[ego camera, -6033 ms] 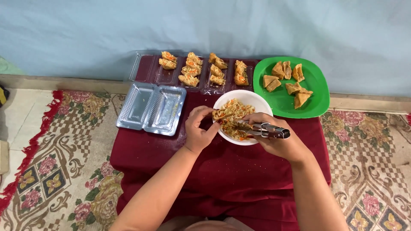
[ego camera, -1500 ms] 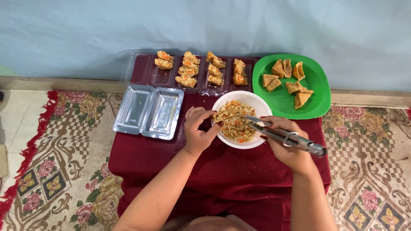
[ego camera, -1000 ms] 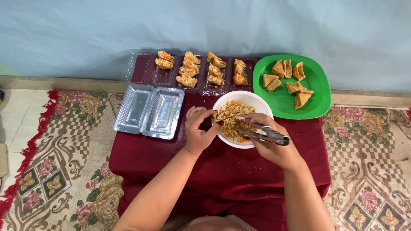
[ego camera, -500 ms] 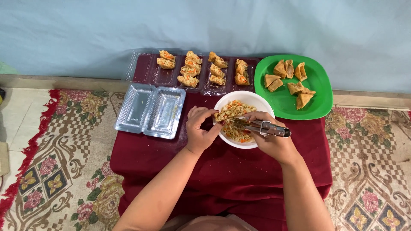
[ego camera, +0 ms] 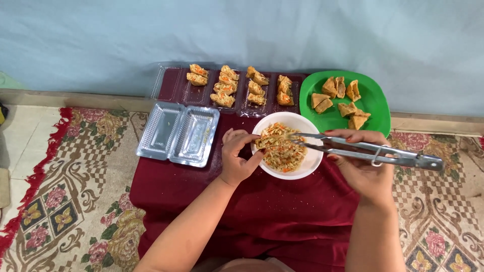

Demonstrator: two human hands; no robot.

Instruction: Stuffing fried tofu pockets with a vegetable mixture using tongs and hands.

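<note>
Metal tongs [ego camera: 363, 149] are gripped in the right hand [ego camera: 364, 168], tips a little apart and poked into the shredded filling [ego camera: 280, 146] in the white bowl [ego camera: 308, 166], which sits on the red-clothed worktop [ego camera: 262, 201]. A piece of stuffed tofu [ego camera: 266, 141] is pinched at the bowl's near-left rim by the left hand [ego camera: 237, 156], fingers curled shut around it. Filling could easily be dropped onto the cloth if too much gets lifted, and the tofu might be split if it's overstuffed. Clear trays [ego camera: 179, 132] and a green plate [ego camera: 375, 98] are close by.
</note>
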